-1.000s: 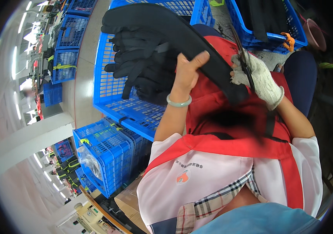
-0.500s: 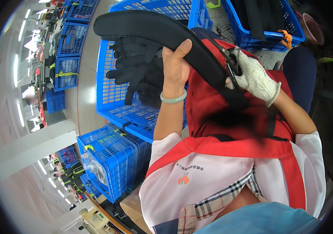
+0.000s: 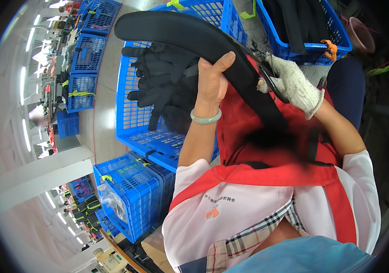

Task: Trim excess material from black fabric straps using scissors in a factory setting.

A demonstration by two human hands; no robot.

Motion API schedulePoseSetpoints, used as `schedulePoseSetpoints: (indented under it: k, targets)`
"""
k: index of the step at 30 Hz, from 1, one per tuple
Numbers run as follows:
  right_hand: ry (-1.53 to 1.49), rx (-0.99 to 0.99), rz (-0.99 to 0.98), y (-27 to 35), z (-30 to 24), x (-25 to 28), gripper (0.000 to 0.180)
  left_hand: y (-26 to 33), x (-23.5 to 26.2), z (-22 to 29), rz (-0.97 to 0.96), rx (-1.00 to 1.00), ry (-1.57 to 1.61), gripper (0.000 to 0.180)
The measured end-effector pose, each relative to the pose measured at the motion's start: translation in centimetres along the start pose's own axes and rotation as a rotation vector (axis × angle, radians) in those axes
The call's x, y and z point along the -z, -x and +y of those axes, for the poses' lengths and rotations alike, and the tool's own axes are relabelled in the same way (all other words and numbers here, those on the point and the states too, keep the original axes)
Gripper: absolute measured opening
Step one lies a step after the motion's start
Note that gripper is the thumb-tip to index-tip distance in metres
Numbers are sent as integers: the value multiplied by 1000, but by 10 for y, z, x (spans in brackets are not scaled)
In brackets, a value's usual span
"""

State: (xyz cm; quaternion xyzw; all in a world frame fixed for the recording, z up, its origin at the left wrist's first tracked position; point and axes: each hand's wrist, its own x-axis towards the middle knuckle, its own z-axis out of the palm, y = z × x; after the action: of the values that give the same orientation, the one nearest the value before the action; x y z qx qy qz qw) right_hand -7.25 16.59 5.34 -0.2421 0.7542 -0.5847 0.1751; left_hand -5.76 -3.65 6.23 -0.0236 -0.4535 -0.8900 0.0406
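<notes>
A long, curved black padded strap (image 3: 176, 34) stretches from the upper left down to my lap. My left hand (image 3: 213, 82) is closed on its middle, thumb on top, fingers underneath and mostly hidden. My right hand (image 3: 292, 84), in a white knitted glove with bare fingertips showing, is closed round dark scissors (image 3: 266, 70). The scissors lie along the strap's right edge, their blades toward the upper part of the strap. Whether the blades touch the strap I cannot tell. The strap's lower end rests over my red apron (image 3: 240, 127), partly lost in a dark blur.
A blue plastic crate (image 3: 128, 132) heaped with similar black straps (image 3: 165, 84) stands left of my knees. Another blue crate (image 3: 310, 58) with black pieces is at the upper right, a pink basket (image 3: 360, 36) beside it. Stacked blue crates (image 3: 133, 195) stand at lower left.
My right hand and the scissors have turned, so the scissors now lie closer along the strap's edge. My left hand and the strap have shifted slightly to the right in view.
</notes>
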Motion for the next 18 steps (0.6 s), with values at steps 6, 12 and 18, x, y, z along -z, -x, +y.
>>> schedulePoseSetpoints:
  k: [6, 12, 18]
  targets:
    - [-167, -92, -8, 2, -15, 2, 25, -9, -21, 12, -46, 9, 14, 23]
    - [-23, 39, 58, 1, -33, 9, 35, -12, -29, 18, -106, -3, -75, 22]
    - [-236, -8, 31, 3, -13, 7, 25, -17, -37, 20, -86, 1, -79, 22]
